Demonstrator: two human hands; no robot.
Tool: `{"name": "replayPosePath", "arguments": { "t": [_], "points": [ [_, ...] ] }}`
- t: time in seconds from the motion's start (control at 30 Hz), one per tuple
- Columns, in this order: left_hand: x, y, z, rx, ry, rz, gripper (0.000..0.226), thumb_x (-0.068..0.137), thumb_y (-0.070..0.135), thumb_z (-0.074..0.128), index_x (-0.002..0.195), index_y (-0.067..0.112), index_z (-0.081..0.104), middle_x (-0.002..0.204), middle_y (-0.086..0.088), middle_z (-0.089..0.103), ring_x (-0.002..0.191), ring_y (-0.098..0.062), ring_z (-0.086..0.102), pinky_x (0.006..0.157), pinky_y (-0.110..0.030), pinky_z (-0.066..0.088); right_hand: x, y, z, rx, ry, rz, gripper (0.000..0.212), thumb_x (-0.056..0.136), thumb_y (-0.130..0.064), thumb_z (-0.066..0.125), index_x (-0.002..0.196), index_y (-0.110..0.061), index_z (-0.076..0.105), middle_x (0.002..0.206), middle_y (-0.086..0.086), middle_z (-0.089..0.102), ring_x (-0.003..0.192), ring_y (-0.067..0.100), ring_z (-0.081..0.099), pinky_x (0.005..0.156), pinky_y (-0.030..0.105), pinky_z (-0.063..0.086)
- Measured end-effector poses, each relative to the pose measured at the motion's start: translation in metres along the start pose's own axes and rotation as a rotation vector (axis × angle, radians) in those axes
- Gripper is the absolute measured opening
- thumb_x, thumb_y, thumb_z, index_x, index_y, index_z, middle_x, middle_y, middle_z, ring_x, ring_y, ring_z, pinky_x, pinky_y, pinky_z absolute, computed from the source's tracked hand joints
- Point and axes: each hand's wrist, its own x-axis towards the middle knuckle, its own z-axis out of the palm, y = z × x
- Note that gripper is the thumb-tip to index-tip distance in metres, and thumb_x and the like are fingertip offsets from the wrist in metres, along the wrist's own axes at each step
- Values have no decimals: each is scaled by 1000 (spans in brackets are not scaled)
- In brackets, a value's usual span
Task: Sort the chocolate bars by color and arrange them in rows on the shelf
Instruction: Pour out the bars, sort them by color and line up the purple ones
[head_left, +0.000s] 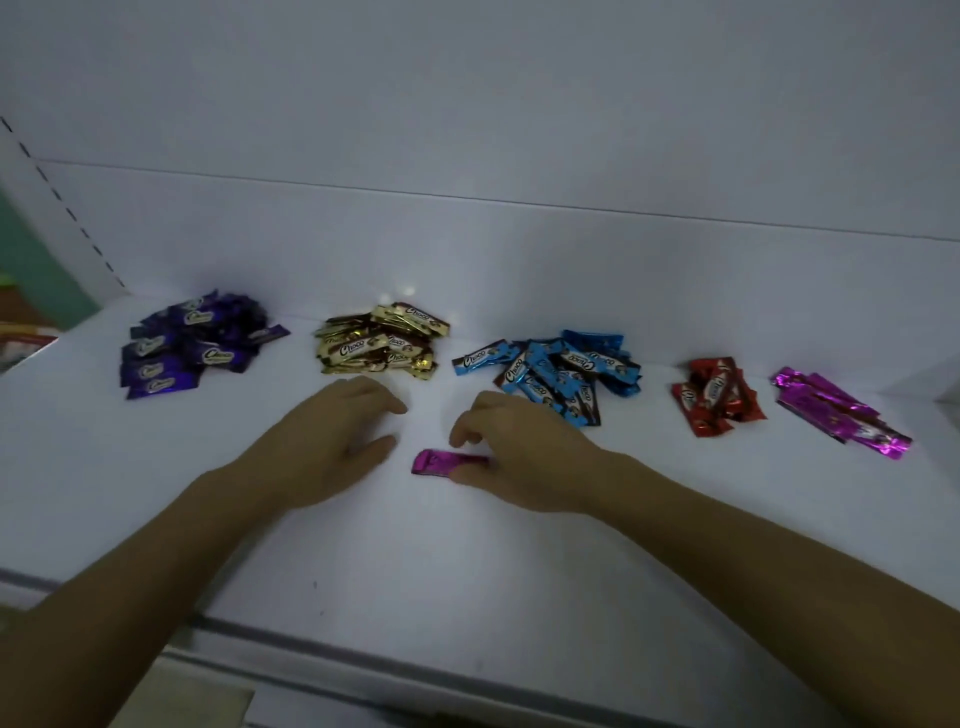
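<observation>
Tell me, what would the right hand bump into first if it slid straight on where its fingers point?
Most likely the left hand, across a small gap; the right hand pinches a pink bar.

White back panel (467, 104); slotted upright (52, 215) at left; green wall (36, 260) beyond it.

White shelf (467, 561) surface runs beneath the left hand (332, 436) and right hand (519, 457); matte, with small dark specks toward the wrist side. 1 grey front edge strip (311, 642) lies behind the forearms. White back panel (519, 130) rises beyond the fingertips, crossed by 1 horizontal seam. Slotted upright (52, 218) stands well outboard of the left hand, green wall (31, 260) past it. Lighting dim, bluish.
</observation>
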Motion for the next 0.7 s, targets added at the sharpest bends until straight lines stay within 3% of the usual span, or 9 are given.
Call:
{"name": "replayPosePath", "arguments": {
  "t": [0.2, 0.37, 0.57, 0.63, 0.7],
  "points": [
    [12, -7, 6, -31, -43, 107, 41, 94, 48, 47, 126, 27, 61, 129, 11, 55, 121, -9, 51, 98, -39, 49, 4, 5, -1, 164, -24, 109, 15, 92, -34, 67, 101, -23, 62, 93, -8, 56, 79, 7, 52, 65, 20, 40],
    [42, 23, 15, -93, -109, 262, 43, 97, 50, 44, 133, 29, 54, 130, 15, 53, 120, -1, 49, 102, -27, 45, -29, 40, -17, 368, 258, 290, 13, 86, -18, 74, 85, -23, 61, 79, -13, 59, 68, 2, 53, 60, 14, 39],
    [83, 91, 38, -174, -94, 397, 41, 96, 47, 47, 132, 29, 55, 132, 15, 53, 119, 2, 48, 102, -5, 30, -115, 119, -49, 223, 500, 547, 11, 84, -10, 74, 92, -16, 69, 76, -10, 68, 66, 2, 61, 62, 8, 43],
    [97, 115, 45, -171, -77, 443, 43, 95, 50, 42, 131, 30, 55, 130, 16, 53, 118, 2, 47, 103, -7, 31, -142, 148, -59, 176, 587, 680, 12, 83, -9, 73, 93, -16, 70, 76, -10, 68, 68, -1, 60, 61, 4, 40],
    [112, 136, 53, -182, -55, 475, 44, 94, 50, 40, 130, 30, 55, 128, 17, 53, 118, 0, 50, 102, -19, 42, -165, 175, -69, 138, 661, 784, 10, 84, -10, 73, 92, -16, 69, 78, -9, 67, 68, -3, 58, 59, 2, 38]
  ]
}}
